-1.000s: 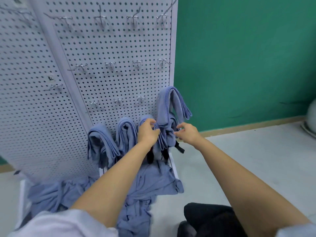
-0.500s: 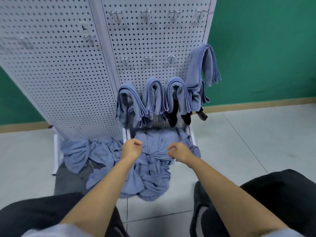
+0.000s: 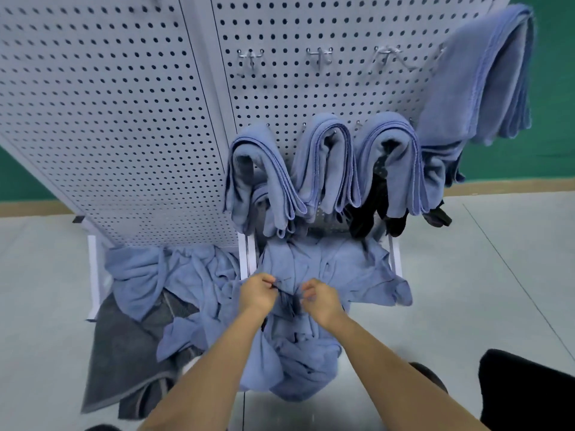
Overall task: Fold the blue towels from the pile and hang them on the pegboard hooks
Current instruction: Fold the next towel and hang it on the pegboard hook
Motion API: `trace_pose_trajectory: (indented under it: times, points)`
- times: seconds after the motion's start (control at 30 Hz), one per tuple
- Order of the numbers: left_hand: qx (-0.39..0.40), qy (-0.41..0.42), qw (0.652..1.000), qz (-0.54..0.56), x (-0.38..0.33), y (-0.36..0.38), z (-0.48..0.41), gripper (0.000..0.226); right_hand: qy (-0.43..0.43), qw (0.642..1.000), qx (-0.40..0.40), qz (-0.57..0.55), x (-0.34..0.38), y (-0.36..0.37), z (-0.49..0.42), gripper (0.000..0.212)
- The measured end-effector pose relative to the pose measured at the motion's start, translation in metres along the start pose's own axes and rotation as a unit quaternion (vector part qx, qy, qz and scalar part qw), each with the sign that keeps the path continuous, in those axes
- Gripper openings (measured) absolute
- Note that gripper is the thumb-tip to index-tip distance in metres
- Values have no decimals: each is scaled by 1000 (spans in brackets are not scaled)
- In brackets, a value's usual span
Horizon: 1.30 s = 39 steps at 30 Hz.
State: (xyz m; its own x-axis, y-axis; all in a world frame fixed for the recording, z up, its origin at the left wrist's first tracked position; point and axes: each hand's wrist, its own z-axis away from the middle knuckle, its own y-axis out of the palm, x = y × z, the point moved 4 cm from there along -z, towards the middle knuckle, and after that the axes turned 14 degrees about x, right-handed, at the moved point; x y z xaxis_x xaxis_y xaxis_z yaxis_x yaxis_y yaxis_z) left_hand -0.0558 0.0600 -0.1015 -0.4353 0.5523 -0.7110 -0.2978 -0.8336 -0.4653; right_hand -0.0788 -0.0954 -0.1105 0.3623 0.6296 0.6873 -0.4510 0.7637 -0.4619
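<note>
A pile of loose blue towels lies crumpled on the floor at the foot of the white pegboard. Several folded blue towels hang on its hooks: three side by side in the low row and one higher at the right. Over the middle of the pile, my left hand and my right hand are close together. Both pinch a small dark, blurred piece of fabric stretched between them, just above the blue cloth.
Three bare hooks stick out of the board above the hung towels. Black items dangle under the low row. A grey towel lies on the floor at the left. A green wall stands behind, and my dark-clothed knee is at bottom right.
My hands came down from the hung towels to the pile on the floor and closed on a dark piece of fabric. The view tilted down and moved closer.
</note>
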Motion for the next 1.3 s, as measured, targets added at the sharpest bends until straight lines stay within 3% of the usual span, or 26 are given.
trace_pose_trajectory:
  times: [0.17,0.23,0.33,0.47,0.83,0.93,1.03,1.17,1.3]
  points:
    - [22,37,998,-50,-3,3,-43,41,-2,999,-24,-26,11,-5,-47,32]
    - [29,42,995,-87,-1,8,-54,45,1,1000,-16,-17,13,-2,-62,24]
    - [5,55,992,-112,3,11,-60,32,6,1000,-21,-2,14,2,-72,12]
    - [-5,74,990,-123,4,8,-57,17,12,1000,-20,3,13,-1,-71,26]
    - [84,155,968,-180,-59,-35,38,10,-92,996,-10,1,52,-33,39,34]
    - [90,165,972,-144,-97,-52,83,6,-126,992,-31,8,80,-59,82,32]
    - [88,180,976,-79,-141,-70,127,17,-179,982,-54,-10,118,-94,127,27]
    - [75,246,966,4,-200,-92,180,17,-262,960,-95,-24,171,-139,191,20]
    - [58,293,951,76,-236,-107,220,17,-314,948,-41,-42,191,-158,235,20]
